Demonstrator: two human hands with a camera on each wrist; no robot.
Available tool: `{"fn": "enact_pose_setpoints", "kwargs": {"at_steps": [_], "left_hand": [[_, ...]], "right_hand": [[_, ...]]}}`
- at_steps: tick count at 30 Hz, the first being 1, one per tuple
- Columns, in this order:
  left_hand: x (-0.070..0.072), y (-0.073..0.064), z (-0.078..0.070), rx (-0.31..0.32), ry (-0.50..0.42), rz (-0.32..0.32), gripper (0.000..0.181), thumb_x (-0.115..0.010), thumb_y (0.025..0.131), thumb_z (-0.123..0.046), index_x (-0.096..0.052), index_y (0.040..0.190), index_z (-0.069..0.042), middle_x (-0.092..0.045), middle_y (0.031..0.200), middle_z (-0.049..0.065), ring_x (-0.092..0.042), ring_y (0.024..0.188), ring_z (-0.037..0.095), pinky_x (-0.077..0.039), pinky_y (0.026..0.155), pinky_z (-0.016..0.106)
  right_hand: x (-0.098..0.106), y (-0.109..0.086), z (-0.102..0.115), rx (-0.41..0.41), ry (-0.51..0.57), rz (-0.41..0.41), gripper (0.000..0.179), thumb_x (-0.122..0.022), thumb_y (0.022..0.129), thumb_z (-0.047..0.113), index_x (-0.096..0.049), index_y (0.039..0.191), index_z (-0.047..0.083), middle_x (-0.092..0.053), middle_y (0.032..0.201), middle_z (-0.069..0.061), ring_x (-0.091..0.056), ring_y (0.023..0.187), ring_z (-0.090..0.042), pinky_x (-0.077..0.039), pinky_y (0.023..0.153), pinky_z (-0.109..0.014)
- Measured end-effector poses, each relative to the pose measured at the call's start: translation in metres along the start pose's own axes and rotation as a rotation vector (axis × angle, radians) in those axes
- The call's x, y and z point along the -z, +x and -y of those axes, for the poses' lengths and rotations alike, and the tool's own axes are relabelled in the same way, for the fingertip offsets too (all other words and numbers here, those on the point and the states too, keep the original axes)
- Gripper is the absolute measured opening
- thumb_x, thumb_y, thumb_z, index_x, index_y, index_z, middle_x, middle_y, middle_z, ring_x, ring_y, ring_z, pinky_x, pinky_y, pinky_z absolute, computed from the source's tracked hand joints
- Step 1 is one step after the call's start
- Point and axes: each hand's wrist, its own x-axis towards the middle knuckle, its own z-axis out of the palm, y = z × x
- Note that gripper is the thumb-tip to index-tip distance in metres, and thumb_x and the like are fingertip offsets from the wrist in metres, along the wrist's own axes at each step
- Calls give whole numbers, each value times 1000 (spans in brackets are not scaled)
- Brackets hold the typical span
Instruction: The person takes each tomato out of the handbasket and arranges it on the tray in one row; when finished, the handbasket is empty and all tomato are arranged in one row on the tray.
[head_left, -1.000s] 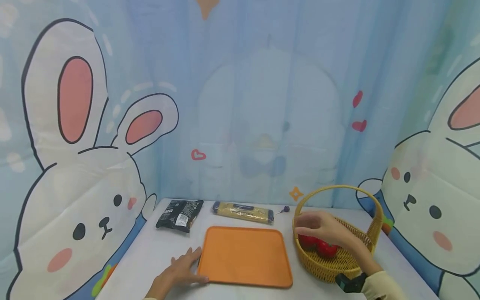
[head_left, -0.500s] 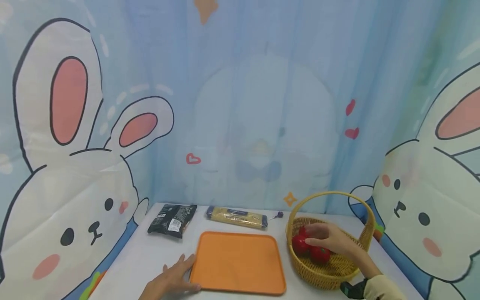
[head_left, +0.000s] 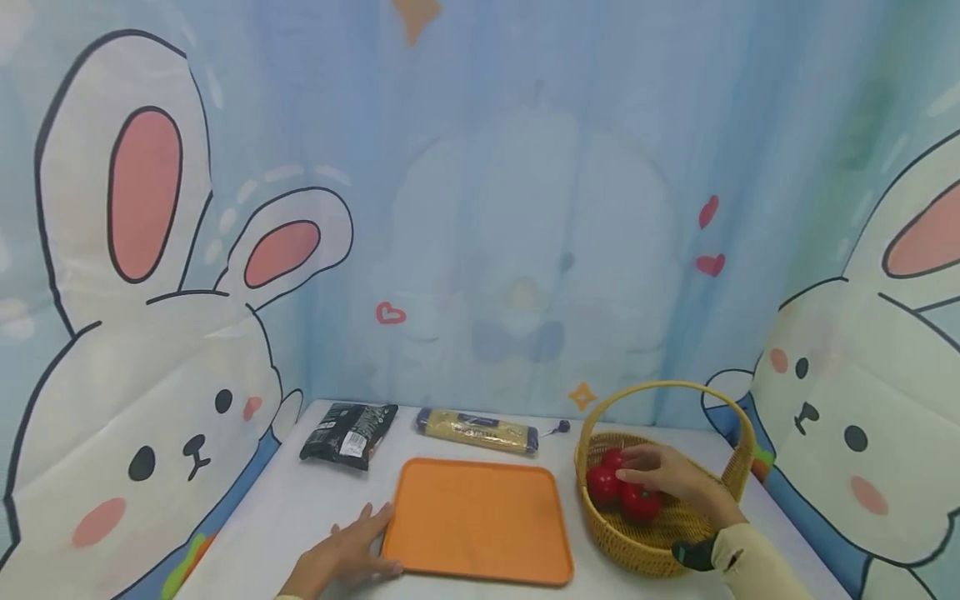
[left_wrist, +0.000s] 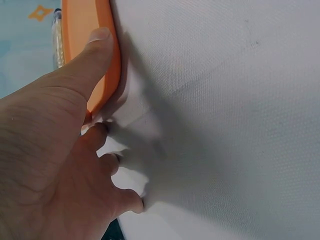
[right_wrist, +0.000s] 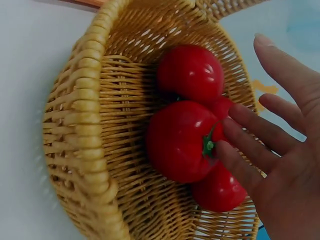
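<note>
My right hand is over the wicker basket, its fingers extended at several red tomatoes that lie together inside. In the right wrist view the fingertips overlap the green-stemmed tomato; whether they touch it, I cannot tell. No tomato is gripped. My left hand lies on the table at the left side of an orange tray. Its thumb reaches over the tray's rim, while the other fingers are spread loosely by the tray's corner.
Behind the tray lie a black snack bag and a long yellow packet, with a small purple lollipop-like object beside the packet. The basket's tall handle arches over its opening. A printed curtain hangs behind the table.
My right hand has come down from above the basket's rim toward the tomatoes, uncovering more of them. The left hand stays at the tray's side. The head view has shifted slightly.
</note>
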Motion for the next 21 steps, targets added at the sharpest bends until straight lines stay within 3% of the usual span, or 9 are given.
{"fn": "enact_pose_setpoints", "kwargs": {"at_steps": [4,6,9,12,14,17,21], "left_hand": [[-8,17,27,1,-20,5,118,-88,76,-68,-39,167,-10,-34,173,22,-18,161,54,-3,114,91],[-8,15,31,-2,-26,6,117,-88,77,-67,-39,167,-10,-34,173,22,-19,161,54,-3,114,91],[-1,-1,13,7,-6,-7,114,-87,81,-64,-38,167,-7,-34,172,24,-20,161,54,-4,115,90],[9,-19,-14,37,25,-12,111,-85,84,-63,-37,167,-8,-34,172,24,-22,161,52,-7,119,87],[13,-23,-25,54,36,-3,110,-83,86,-63,-35,168,-8,-32,173,25,-21,161,52,-7,121,85],[14,-17,-27,55,44,8,111,-82,87,-64,-32,170,-10,-29,174,24,-18,163,49,-5,123,83],[8,-3,-9,44,24,14,115,-83,83,-67,-32,171,-12,-28,176,19,-15,165,46,-2,123,82]], "right_hand": [[-8,15,-4,-12,-66,-11,74,-80,98,41,-57,145,-11,-67,136,-28,-68,119,-38,-62,96,-51],[-14,21,-3,-6,-95,-22,70,-81,98,40,-61,142,-11,-69,133,-26,-68,120,-40,-61,98,-54],[-22,28,4,38,-148,-17,64,-82,97,34,-63,138,-12,-69,131,-29,-66,120,-45,-59,98,-60],[-25,35,8,74,-197,-22,61,-85,94,28,-65,135,-13,-69,129,-31,-66,120,-48,-58,99,-63],[-26,38,8,92,-241,-31,58,-88,91,24,-67,132,-12,-70,127,-30,-66,117,-47,-58,98,-65],[-25,41,7,103,-275,-54,57,-92,86,18,-69,129,-10,-71,124,-30,-67,114,-47,-59,96,-65],[-26,46,5,105,-290,-55,59,-96,80,14,-70,128,-8,-70,125,-30,-66,115,-49,-58,96,-66]]}}
